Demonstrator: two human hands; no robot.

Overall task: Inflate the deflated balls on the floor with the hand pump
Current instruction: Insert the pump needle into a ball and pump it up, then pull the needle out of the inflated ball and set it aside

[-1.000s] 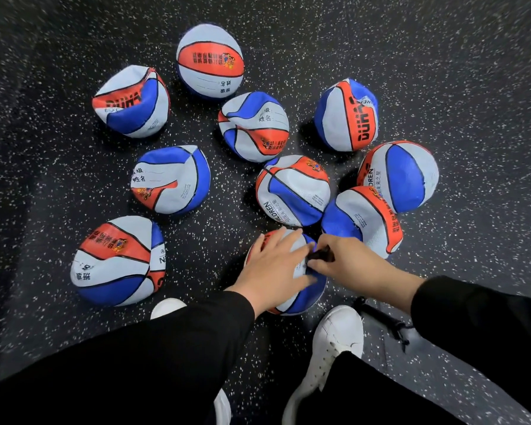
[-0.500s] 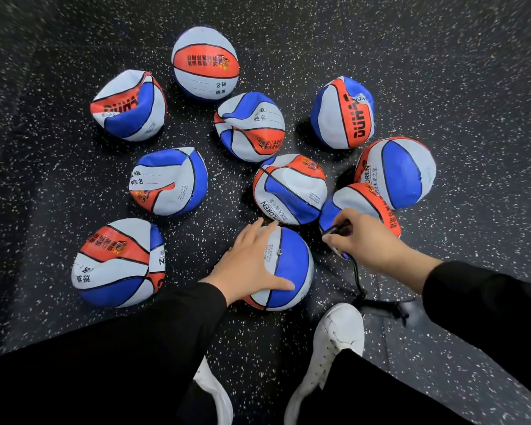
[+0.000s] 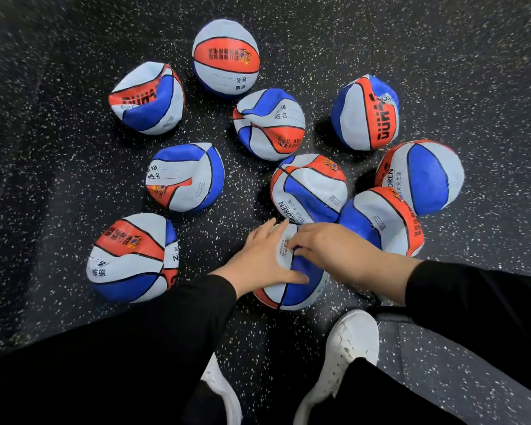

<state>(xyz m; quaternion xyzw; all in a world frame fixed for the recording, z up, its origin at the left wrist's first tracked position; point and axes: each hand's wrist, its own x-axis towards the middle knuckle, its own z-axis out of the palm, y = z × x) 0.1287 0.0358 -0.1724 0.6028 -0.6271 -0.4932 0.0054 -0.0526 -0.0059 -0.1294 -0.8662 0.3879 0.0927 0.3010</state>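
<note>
While both hands meet over the nearest ball [image 3: 301, 286], the left hand [image 3: 262, 262] lies spread on its left and top side, fingers fairly straight, thumb stretched along the lower blue panel. The right hand [image 3: 325, 251] comes in from the right with its fingertips bent down onto the top of the same ball, right beside the left fingers. Whether the right fingers pinch anything cannot be told; their tips are hidden from this angle. Hands close together, almost touching.

This ball sits on the speckled dark floor [image 3: 442, 56] just ahead of a white shoe [image 3: 347, 348]; a second white shoe [image 3: 224, 391] shows lower left, partly under the black left sleeve [image 3: 135, 348]. A dark piece of the pump [image 3: 387, 309] shows on the floor just below the right wrist, mostly covered by the right sleeve [image 3: 478, 302].

Nine other balls lie around, all red, white and blue. Most look dented or folded in: one at far left top [image 3: 147, 99], one mid left [image 3: 186, 177], one near left [image 3: 134, 257], one in the centre [image 3: 269, 124]. The top ball [image 3: 226, 58] looks the roundest. A ball [image 3: 308, 188] touches the held ball's far side; another [image 3: 383, 220] sits just right of the hands. Two more lie at right [image 3: 365, 113] and far right [image 3: 420, 177].
</note>
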